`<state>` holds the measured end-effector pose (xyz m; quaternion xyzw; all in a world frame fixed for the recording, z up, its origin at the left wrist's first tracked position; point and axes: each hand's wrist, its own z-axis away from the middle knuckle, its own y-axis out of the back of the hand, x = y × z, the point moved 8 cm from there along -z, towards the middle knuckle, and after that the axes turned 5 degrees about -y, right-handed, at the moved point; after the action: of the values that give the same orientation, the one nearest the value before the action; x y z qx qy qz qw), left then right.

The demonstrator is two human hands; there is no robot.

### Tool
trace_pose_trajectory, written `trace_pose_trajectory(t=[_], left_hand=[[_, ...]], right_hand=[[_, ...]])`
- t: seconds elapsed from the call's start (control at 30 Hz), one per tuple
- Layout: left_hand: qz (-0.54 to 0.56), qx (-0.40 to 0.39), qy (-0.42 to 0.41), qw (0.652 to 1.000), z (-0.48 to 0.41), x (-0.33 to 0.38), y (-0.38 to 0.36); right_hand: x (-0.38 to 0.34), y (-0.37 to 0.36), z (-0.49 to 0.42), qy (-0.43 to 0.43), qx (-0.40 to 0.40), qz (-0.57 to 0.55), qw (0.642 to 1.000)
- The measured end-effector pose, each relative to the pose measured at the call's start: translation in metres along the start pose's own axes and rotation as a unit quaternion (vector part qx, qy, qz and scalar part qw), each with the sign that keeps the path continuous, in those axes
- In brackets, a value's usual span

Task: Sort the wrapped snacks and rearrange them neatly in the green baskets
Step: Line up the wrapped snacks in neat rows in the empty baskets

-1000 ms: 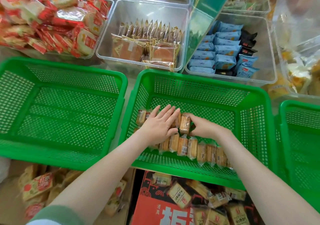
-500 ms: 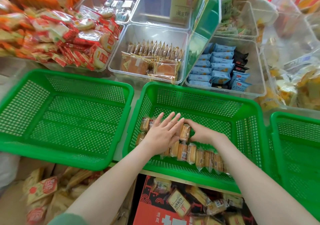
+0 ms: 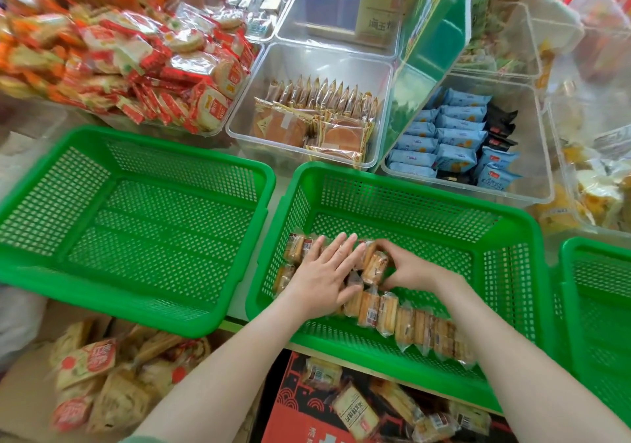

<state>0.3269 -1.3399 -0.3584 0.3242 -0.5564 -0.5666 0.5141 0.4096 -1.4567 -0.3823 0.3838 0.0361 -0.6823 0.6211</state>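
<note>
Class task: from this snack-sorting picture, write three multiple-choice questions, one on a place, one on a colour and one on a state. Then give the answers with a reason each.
1. Where do the wrapped biscuit packs lie in a row?
A. the left green basket
B. the middle green basket
C. a metal tray

2. What colour are most snack packs in the clear tub behind that basket's right corner?
A. light blue
B. purple
C. pink

3. How does the left hand lie?
A. curled round the basket rim
B. flat, fingers straight, on the packs
C. raised clear of the basket

Answers:
1 B: the row runs along the near side of its floor.
2 A: light blue wrappers fill most of the tub, beside a few black ones.
3 B: it rests flat on the packs, while the right hand pinches one biscuit pack.
</note>
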Motion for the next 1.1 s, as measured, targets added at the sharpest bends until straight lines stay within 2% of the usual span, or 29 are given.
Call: trace_pose_trajectory(t=[0.2, 0.27, 0.37, 0.43, 0.5, 0.63, 0.67, 0.77, 0.87, 1.0, 1.1], left_hand=[[0.012, 0.036, -0.022, 0.999, -0.003, 0.002, -0.005], [0.011, 0.035, -0.022, 0.999, -0.004, 0.002, -0.007], [0.007, 0.026, -0.012, 1.0, -0.003, 0.001, -0.006], [0.004, 0.015, -0.008, 1.0, -0.003, 0.001, -0.007], [-0.001, 0.004, -0.007, 1.0, -0.003, 0.002, -0.008], [-0.006, -0.033, -0.004, 0.999, -0.005, 0.001, -0.006], [-0.006, -0.038, -0.001, 0.999, -0.005, 0.002, -0.004], [0.0, -0.045, 0.017, 0.999, 0.002, 0.008, 0.005], [0.007, -0.036, 0.044, 0.998, 0.016, 0.019, 0.017], [0.076, 0.018, 0.066, 0.995, 0.053, 0.043, 0.028], [0.112, 0.134, -0.006, 0.985, 0.095, 0.08, 0.035]], right_hand=[[0.004, -0.005, -0.001, 0.019, -0.054, 0.036, 0.998], [0.003, -0.003, -0.001, 0.021, -0.023, 0.027, 0.999], [0.001, 0.009, 0.002, 0.014, 0.067, -0.126, 0.99], [0.003, 0.002, 0.006, 0.002, 0.066, -0.216, 0.974], [0.002, -0.007, 0.012, -0.001, 0.045, -0.23, 0.972], [0.003, -0.013, 0.025, -0.026, 0.02, -0.216, 0.976], [0.004, -0.012, 0.028, -0.034, 0.022, -0.185, 0.982], [-0.004, -0.008, 0.041, -0.027, 0.041, 0.003, 0.999], [-0.017, -0.004, 0.059, 0.009, 0.092, 0.047, 0.995], [-0.032, -0.015, 0.103, 0.072, 0.184, 0.053, 0.979], [-0.036, -0.04, 0.158, 0.14, 0.269, 0.057, 0.951]])
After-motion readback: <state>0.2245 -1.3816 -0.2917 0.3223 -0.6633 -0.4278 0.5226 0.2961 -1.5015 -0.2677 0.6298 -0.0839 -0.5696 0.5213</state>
